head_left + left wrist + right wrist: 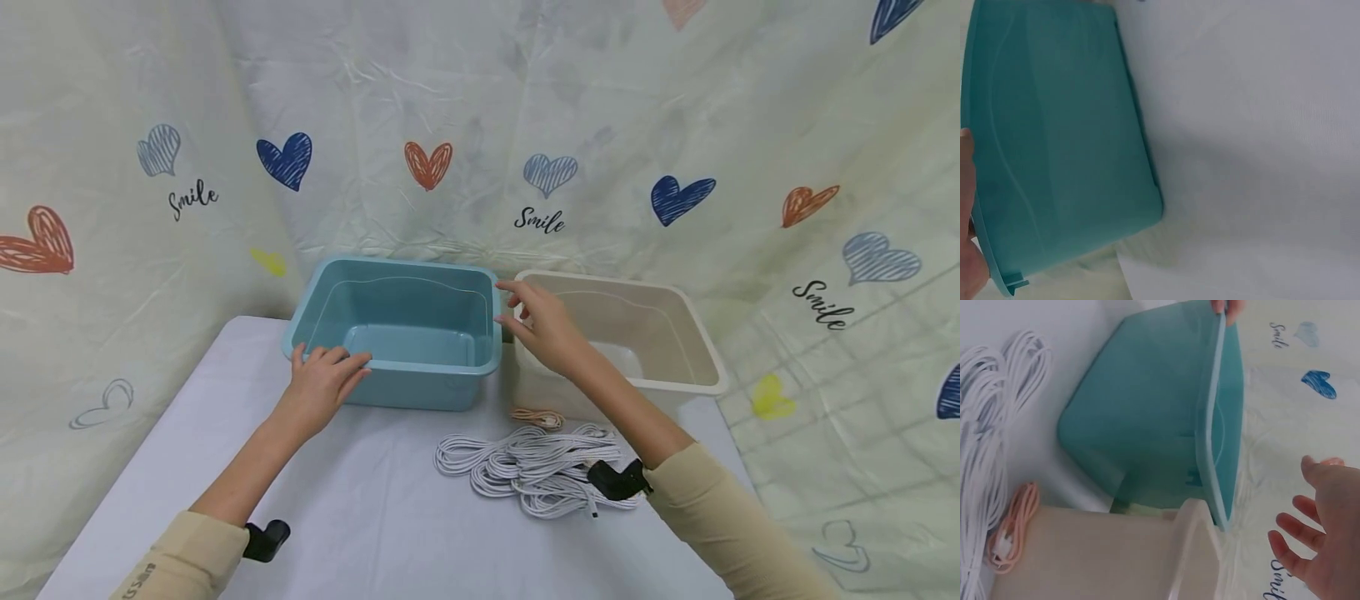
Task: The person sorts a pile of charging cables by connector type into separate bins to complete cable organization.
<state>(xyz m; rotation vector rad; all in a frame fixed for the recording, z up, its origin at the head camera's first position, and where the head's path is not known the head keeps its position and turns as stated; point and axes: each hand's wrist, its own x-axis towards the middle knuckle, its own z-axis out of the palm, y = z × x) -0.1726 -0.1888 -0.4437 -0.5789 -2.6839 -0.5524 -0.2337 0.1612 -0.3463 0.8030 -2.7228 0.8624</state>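
White cables (536,467) nearest; left hand (322,383) flat on blue bin (397,333), right hand (543,325) open, empty.

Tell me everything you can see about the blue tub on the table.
The blue tub is a rectangular container of teal plastic, as it looks, with rounded corners and a flat rim that flares outward. It stands upright and holds nothing. It sits at the far side of the white table, close beside the beige tub. The left hand rests on its near rim, fingers over the edge. The right hand is spread open by its right rim; contact cannot be told. The white cables lie apart from it.
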